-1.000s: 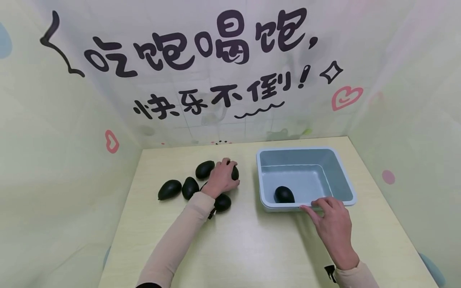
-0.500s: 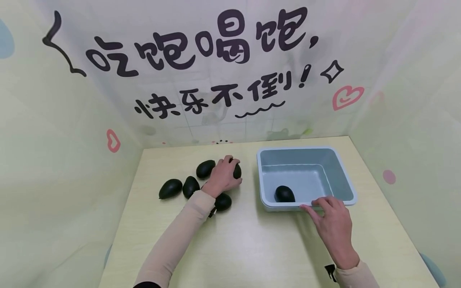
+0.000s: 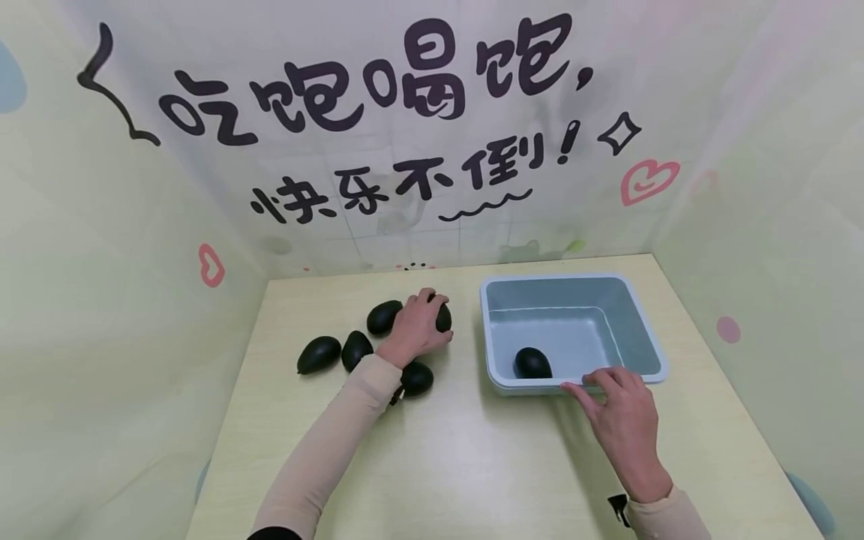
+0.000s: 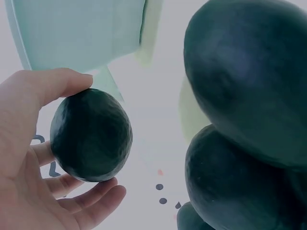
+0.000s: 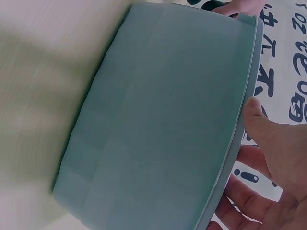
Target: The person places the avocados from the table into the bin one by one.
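Note:
In the head view my left hand (image 3: pixel 416 328) curls round a dark avocado (image 3: pixel 443 318) at the right side of a loose group on the table. The left wrist view shows this avocado (image 4: pixel 91 135) between thumb and fingers. My right hand (image 3: pixel 624 427) pinches the front rim of a light blue plastic bin (image 3: pixel 484 330), thumb outside and fingers over the edge. The right wrist view looks at the bin's outer wall (image 5: pixel 153 115). One avocado (image 3: pixel 533 363) lies inside the bin, near its front left corner.
Several more dark avocados lie left of the bin: one at far left (image 3: pixel 319 355), one beside it (image 3: pixel 356 349), one behind (image 3: pixel 384 318) and one by the left wrist (image 3: pixel 416 379). A printed fabric backdrop (image 3: pixel 432 247) closes off the pale table (image 3: pixel 459 465) at the back and sides.
My left hand has shifted slightly toward the back and right with the avocado in its grip. My right hand and the bin have stayed put.

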Motion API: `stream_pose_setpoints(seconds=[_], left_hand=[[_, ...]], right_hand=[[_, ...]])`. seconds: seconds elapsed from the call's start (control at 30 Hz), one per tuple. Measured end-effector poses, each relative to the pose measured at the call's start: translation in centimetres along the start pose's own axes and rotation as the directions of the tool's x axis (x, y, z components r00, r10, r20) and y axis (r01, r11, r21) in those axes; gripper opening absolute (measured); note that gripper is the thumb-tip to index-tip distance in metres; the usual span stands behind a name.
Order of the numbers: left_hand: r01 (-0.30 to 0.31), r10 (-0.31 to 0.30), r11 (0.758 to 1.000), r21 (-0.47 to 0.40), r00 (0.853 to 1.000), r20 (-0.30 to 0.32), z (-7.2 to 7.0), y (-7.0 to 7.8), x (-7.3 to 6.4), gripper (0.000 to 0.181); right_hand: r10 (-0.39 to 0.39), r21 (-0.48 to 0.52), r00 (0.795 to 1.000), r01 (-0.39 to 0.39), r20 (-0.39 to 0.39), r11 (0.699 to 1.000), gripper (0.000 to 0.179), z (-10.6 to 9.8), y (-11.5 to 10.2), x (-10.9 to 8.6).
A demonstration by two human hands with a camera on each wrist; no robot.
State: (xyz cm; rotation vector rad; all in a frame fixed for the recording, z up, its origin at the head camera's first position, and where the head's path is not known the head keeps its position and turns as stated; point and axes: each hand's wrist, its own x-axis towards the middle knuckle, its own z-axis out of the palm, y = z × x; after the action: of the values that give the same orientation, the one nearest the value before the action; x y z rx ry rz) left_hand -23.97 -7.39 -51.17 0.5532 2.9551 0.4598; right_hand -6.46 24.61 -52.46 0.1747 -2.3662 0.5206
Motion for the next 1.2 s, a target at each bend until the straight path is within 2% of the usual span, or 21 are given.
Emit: stream_pose_setpoints(seconds=[0.27,0.9,1.2], left_hand=[[0.001,-0.001,1.000,-0.003,1.000,-0.014,-0.6,0.2,0.2,0.064],[-0.027,0.027,0.999,0.034,1.000,-0.010,-0.8,1.1,0.5,0.064],[-0.040,0.041,0.999,0.029,0.998,-0.039,-1.1,1.4,0.4,0.063]], right_hand=[[0.005,0.001,1.000,-0.005,0.007,1.000,0.080,0.0,0.0,0.2],[0.017,-0.007,1.000,-0.017,0.000,1.000,0.081,-0.1,0.1,0.0],[0.011,-0.003,1.000,-0.011,-0.004,1.000,0.082,-0.1,-0.2,0.0]])
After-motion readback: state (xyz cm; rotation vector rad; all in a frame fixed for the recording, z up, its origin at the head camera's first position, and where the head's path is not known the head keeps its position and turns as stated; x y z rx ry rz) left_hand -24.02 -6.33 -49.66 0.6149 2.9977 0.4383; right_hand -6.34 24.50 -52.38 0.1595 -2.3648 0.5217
